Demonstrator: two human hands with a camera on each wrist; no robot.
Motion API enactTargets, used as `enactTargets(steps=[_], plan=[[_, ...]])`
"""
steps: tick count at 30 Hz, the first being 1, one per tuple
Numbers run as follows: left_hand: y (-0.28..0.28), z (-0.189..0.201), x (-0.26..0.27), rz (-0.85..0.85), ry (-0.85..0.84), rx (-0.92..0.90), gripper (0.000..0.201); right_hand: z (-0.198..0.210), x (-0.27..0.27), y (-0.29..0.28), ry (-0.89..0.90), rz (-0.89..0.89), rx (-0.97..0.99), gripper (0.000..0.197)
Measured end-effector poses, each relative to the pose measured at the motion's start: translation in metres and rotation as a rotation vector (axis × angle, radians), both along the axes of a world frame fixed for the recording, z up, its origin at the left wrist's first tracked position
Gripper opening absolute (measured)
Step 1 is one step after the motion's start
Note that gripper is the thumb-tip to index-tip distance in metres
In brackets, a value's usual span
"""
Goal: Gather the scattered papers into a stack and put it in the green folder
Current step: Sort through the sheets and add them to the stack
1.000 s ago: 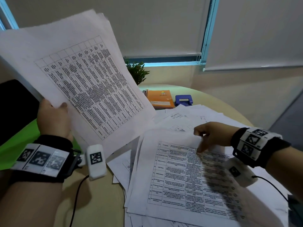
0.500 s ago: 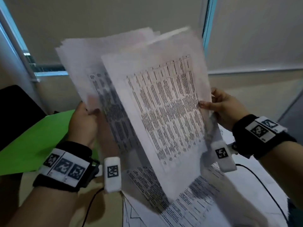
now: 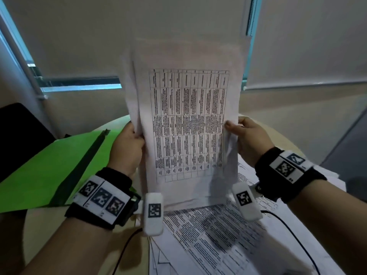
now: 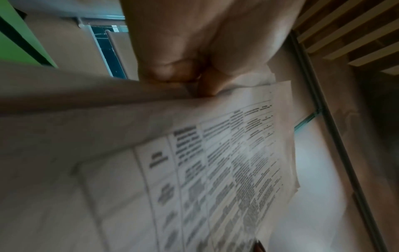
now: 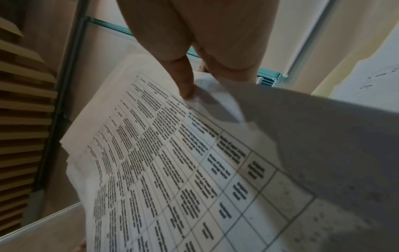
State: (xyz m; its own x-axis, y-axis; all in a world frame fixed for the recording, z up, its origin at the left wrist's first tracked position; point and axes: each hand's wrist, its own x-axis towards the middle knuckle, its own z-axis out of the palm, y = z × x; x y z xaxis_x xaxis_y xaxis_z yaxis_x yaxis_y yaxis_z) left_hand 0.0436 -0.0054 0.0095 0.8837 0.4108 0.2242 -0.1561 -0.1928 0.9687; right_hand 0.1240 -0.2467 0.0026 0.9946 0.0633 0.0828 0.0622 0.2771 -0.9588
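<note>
I hold a stack of printed papers (image 3: 188, 124) upright above the table, its bottom edge near the sheets below. My left hand (image 3: 127, 147) grips the stack's left edge and my right hand (image 3: 248, 139) grips its right edge, thumbs on the front sheet. The left wrist view shows the fingers (image 4: 172, 71) pinching the papers (image 4: 215, 170). In the right wrist view the thumb (image 5: 185, 81) presses on the printed table sheet (image 5: 172, 162). The green folder (image 3: 49, 165) lies open on the table at the left. More loose papers (image 3: 228, 241) lie flat under the stack.
The round wooden table (image 3: 35, 235) carries everything. A black chair back (image 3: 17, 132) stands behind the folder at the left. Window blinds (image 3: 307, 36) and a wall lie beyond the table. Cables (image 3: 294, 235) trail from both wrist devices over the papers.
My right hand lifted a sheet from the table and joined it to the pile in my left hand. Both hands now hold the stack upright and centred, squared together.
</note>
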Motion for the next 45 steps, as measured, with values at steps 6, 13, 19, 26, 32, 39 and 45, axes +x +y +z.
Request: enactTargets(steps=[6,13,19,26,32,39,45], plan=[[-0.014,0.010,-0.002,0.017,-0.066,-0.246,0.044,0.000,-0.008,0.006,-0.125,-0.061,-0.130,0.022],[-0.036,0.014,-0.004,0.035,-0.228,0.064,0.018,0.012,-0.025,0.014,-0.387,-0.286,-0.225,0.030],[-0.034,-0.004,-0.005,0.025,-0.189,0.050,0.020,0.001,-0.033,0.012,-0.440,-0.311,-0.339,0.021],[-0.036,0.011,-0.005,0.034,-0.215,0.041,0.022,0.010,-0.028,0.018,-0.462,-0.347,-0.369,0.013],[-0.031,-0.008,-0.002,0.011,-0.163,0.041,0.020,0.000,-0.033,0.019,-0.409,-0.276,-0.425,0.006],[-0.034,-0.026,-0.001,0.112,-0.049,0.095,0.012,-0.020,-0.022,0.015,-0.341,-0.260,-0.493,0.024],[-0.015,-0.022,-0.004,0.324,-0.092,0.130,0.022,-0.003,-0.006,-0.007,-0.143,-0.037,-0.307,0.015]])
